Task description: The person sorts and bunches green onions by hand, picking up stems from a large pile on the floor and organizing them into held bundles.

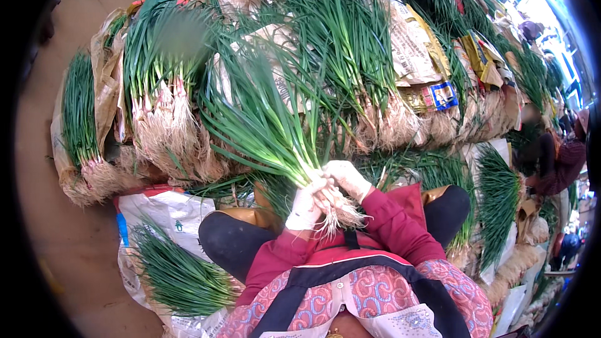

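A bunch of green onions [285,141] is held up over my lap, its long leaves fanning up and left and its pale roots hanging down. My left hand [305,205], in a white glove, wraps round the white stems just above the roots. On the other side of the stems, my gloved right hand [348,178] is closed against them, its fingertips partly hidden. Beyond the bunch lie more green onions [169,87] in a thick row, roots toward me.
A loose pile of green onions [181,272] lies on a white woven sack [164,213] at my left. More bunches [498,194] lie at my right. Printed sacks [407,44] are tucked among the far row. Brown floor [50,213] runs along the left. Another person [560,159] is at the far right.
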Motion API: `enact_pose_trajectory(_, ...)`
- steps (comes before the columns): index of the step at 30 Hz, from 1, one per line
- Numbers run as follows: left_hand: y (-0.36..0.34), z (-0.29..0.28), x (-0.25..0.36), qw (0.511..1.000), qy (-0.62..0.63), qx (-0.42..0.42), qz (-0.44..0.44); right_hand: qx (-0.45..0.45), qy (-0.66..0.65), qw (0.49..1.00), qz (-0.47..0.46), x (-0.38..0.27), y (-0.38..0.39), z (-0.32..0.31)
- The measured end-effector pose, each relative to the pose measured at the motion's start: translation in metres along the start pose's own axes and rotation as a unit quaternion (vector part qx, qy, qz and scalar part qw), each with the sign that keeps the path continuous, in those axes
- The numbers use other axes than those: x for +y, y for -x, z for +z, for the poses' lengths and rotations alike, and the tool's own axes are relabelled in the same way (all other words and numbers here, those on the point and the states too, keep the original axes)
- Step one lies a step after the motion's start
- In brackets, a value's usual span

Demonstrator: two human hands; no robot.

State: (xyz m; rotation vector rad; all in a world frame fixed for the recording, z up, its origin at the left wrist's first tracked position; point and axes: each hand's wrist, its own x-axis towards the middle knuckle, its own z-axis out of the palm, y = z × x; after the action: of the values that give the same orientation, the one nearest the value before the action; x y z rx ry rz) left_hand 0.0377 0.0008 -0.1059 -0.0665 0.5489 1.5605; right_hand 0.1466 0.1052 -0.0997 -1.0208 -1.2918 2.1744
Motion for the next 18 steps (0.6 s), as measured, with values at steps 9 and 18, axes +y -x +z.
enact_pose_trajectory(9,0.008,0.025,0.004,0.999,-0.027,0.023,0.019,-0.127,0.55,0.822,-0.077,-0.029,0.007,-0.011)
enact_pose_trajectory(18,-0.005,0.023,0.004,0.996,0.019,-0.075,-0.033,0.219,0.681,0.697,0.053,-0.015,-0.063,-0.1)
